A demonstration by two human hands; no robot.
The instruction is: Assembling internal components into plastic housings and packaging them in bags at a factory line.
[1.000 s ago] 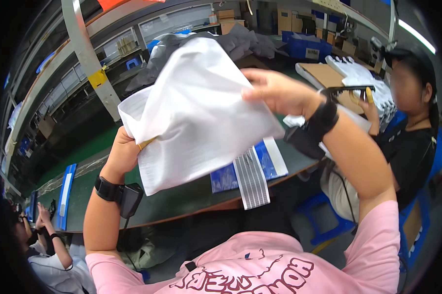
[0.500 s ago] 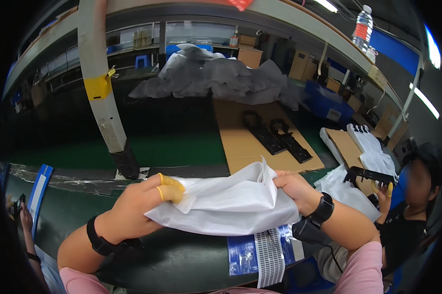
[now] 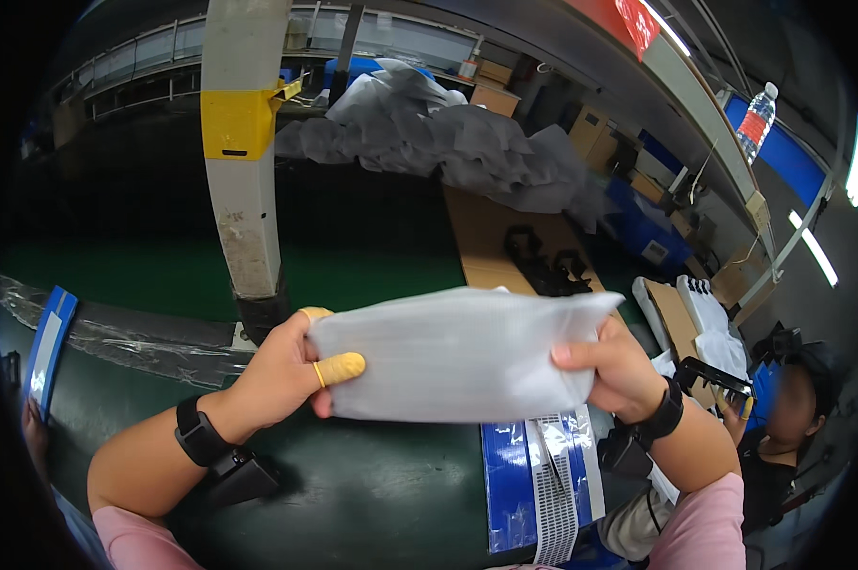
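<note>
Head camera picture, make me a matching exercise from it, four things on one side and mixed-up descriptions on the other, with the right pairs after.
Things:
1. White bag
2. Bottle
3. Left hand
4. Pillar

Descriptions:
A. Wears yellow finger covers
B. Has a yellow band around it
C. Gripped near one end by the right hand
D. Clear, with a red label

Right pairs: 1-C, 2-D, 3-A, 4-B.
</note>
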